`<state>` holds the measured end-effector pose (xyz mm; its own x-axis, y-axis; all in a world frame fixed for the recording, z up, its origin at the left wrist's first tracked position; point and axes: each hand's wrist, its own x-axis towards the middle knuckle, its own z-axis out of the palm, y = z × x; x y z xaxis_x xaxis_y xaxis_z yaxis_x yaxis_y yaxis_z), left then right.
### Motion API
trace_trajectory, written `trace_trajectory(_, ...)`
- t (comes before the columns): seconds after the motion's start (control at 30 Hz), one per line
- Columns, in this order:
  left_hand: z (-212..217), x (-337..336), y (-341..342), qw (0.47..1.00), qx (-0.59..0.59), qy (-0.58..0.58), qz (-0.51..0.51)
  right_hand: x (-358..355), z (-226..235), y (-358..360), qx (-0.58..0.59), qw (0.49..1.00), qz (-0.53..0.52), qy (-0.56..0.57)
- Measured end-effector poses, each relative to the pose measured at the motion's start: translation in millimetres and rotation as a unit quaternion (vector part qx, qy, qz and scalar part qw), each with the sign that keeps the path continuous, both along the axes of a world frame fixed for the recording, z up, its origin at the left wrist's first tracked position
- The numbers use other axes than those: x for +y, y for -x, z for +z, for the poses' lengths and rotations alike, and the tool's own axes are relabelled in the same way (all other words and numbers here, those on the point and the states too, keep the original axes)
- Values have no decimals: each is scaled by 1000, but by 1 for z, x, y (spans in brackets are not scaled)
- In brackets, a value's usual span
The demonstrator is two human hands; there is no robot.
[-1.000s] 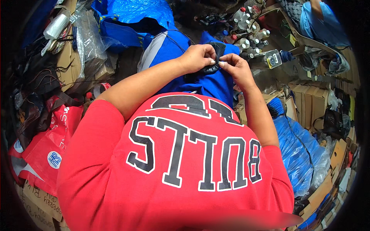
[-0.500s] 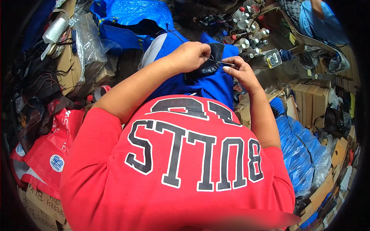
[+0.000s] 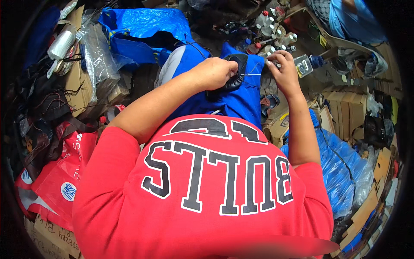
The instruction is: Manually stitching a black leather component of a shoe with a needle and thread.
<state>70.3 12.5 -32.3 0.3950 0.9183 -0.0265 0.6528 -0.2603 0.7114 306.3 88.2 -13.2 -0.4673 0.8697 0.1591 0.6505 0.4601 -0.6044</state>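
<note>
Left hand [image 3: 219,71], closed on the black item [image 3: 238,60], partly hides it. Right hand [image 3: 282,69]: half-open; anything held is indiscernible.

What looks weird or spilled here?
A thin, shiny thing pokes sideways from the black piece at the left hand. It looks odd because its outer end sticks out unheld, apart from the right hand. I can't see any spill.

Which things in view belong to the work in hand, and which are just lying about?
In use:
black piece, held by the left hand
thin needle-like rod at its edge

Apparently lying about:
blue bag
bottles
red bag
blue plastic-covered bundle
</note>
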Motion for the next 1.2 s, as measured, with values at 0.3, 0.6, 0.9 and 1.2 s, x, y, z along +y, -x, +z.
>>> trace_trajectory(0.3, -5, -3, 7, 1000, 12, -9, -8, -27, 18, 42, -259, 926, 247, -120)
trace_trajectory(0.6, -7, -36, 66, 989, 104, -106, -4, -18, -3, 1, -211, 951, 212, -76)
trace_trajectory(0.9, 68, -54, 102, 920, -321, 22, 226, -8, 11, -1, 383, 862, -29, 331)
trace_trajectory(1.2, 81, -55, 19, 852, -441, 280, -41, -59, 18, 62, 319, 841, 179, 398)
